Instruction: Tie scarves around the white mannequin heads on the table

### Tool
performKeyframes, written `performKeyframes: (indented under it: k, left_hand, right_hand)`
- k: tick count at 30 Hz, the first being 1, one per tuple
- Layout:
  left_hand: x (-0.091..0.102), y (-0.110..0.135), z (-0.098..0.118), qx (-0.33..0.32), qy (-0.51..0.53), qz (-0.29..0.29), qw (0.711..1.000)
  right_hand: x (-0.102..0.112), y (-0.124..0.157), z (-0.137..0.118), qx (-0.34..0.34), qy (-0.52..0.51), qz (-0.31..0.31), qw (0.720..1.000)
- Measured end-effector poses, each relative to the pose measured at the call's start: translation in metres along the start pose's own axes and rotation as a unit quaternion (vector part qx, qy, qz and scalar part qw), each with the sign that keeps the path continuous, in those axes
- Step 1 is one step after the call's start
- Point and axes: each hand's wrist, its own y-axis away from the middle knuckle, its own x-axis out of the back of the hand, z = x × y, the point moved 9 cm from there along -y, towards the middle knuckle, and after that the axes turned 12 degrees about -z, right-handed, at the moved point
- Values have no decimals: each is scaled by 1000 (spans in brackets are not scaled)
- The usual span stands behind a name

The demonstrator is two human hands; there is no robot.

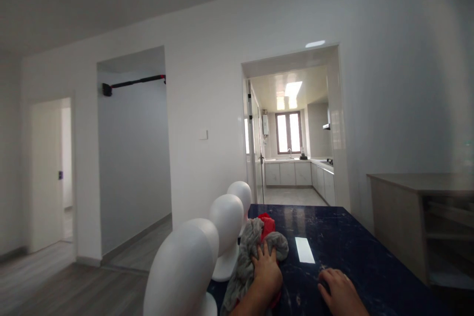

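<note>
My left hand lies on a crumpled grey cloth, its fingers spread over the folds. A red cloth shows beside and behind the grey one. My right hand rests low on the dark blue glossy table, loosely bent, thumb apart from the fingers. A dark patch shows between that thumb and the fingers, and I see nothing certain held there. Left of the cloths stand three white mannequin heads in a row: a near one, a middle one and a far one.
A wooden cabinet with open shelves stands at the right. Beyond the table a doorway leads to a kitchen with white cupboards and a window. On the left are an alcove with a black bar and a white door.
</note>
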Motion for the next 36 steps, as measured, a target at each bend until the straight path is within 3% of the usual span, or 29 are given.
performKeyframes:
  k: [5, 9, 14, 16, 19, 21, 23, 27, 30, 33, 36]
  left_hand:
    - [7, -21, -1, -3, 2, -20, 1000]
    - [22, -31, -2, -11, 27, 0, 1000]
    - [33, -14, 12, -14, 52, 40, 998]
    - [21, 5, 30, -52, 49, 26, 997]
    - [-16, 37, 56, -128, 63, -64, 988]
    - [-35, 56, 59, -143, 68, -119, 980]
    - [-40, 69, 52, -128, 57, -139, 980]
    - [-25, 82, 24, -60, -16, -127, 990]
    - [-8, 85, 15, -22, -104, -110, 988]
    - [7, 76, 25, -27, -123, -72, 989]
    - [16, 51, 54, -123, -72, -15, 990]
  right_hand:
    - [-1, -3, 11, -11, -5, -10, 1000]
    - [1, -4, 20, -20, -21, -9, 1000]
    - [3, -4, 29, -27, -34, 12, 999]
    - [2, -5, 30, -29, -36, 13, 999]
    - [3, -5, 26, -29, -36, 11, 999]
    - [5, -4, 22, -28, -35, 11, 999]
    - [8, -3, 19, -30, -34, 12, 999]
    - [14, 0, 16, -37, -30, 11, 999]
    - [16, 1, 13, -43, -26, 7, 999]
    - [16, 1, 9, -47, -24, 8, 999]
    - [16, 2, 7, -51, -25, 13, 998]
